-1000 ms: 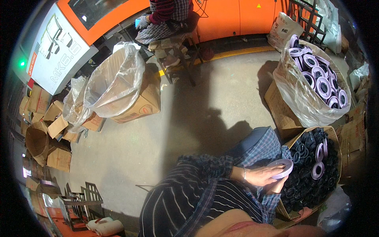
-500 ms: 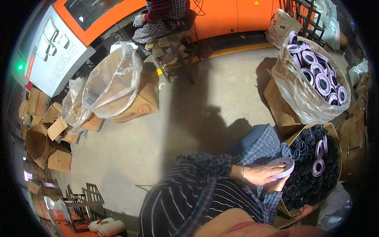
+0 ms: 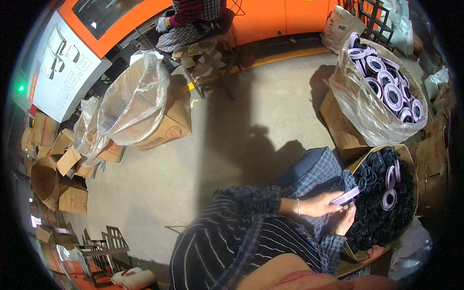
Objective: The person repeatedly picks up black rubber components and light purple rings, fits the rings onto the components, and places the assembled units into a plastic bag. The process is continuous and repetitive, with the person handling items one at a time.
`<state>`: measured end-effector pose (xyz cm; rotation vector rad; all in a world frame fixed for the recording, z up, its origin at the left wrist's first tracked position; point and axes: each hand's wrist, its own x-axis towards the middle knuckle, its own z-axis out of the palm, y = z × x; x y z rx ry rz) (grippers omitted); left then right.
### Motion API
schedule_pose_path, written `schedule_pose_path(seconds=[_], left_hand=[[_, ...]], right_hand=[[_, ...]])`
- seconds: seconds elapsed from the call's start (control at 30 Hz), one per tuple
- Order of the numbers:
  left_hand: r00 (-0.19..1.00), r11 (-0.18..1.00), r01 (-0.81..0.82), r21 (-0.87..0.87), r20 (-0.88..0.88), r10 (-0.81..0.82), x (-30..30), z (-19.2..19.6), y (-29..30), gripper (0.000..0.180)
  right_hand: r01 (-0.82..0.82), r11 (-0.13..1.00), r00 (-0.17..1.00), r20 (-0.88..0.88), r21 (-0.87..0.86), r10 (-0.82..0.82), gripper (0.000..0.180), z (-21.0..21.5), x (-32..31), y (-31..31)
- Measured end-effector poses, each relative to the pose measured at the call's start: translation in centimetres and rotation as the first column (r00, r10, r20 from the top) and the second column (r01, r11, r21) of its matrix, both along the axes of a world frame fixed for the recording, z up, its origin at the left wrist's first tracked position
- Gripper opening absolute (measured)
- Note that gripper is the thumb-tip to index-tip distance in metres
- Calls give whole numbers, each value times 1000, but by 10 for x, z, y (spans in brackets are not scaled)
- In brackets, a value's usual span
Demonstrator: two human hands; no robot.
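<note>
My left hand [image 3: 316, 205], with a band at the wrist, grips a lilac plastic ring [image 3: 345, 196] tilted nearly edge-on. My right hand [image 3: 345, 221] is just below, its fingers curled up toward the ring's underside. What those fingers hold, if anything, is hidden. Both hands are above my lap, beside a cardboard box [image 3: 356, 166] full of small black plastic ring-shaped parts [image 3: 369, 217]. A few lilac rings [image 3: 389, 199] lie on top of the black parts.
Behind that box stands a bag-lined carton [image 3: 338, 121] heaped with lilac rings with black centres [image 3: 392, 96]. A lined carton [image 3: 164, 130] stands at far left, near empty boxes [image 3: 72, 198]. A person [image 3: 193, 19] sits by an orange machine [image 3: 261, 21].
The lilac ring has tipped from showing its face to nearly edge-on. My right hand has dropped slightly lower and shows more clearly below it. The view has shifted a little.
</note>
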<state>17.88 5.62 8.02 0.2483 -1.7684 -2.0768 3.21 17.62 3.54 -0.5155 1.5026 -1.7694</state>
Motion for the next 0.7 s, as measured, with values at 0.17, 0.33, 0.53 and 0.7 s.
schedule_pose_path(seconds=[0.17,0.33,0.53,0.7], left_hand=[[998,991,-59,-121,22,62,3,7,-6,57],[999,913,6,-407,-37,-23,6,7,1,63],[972,550,-34,-834,-156,-176,-2,10,0,53],[930,415,98,-905,-65,-361,0,26,-20,56]], right_hand=[[5,999,807,-590,41,20,64,9,8,-2],[-89,992,988,116,-94,99,59,0,-6,0],[-215,878,750,503,-427,428,68,-30,-18,35],[213,708,668,629,-674,398,73,-57,22,14]])
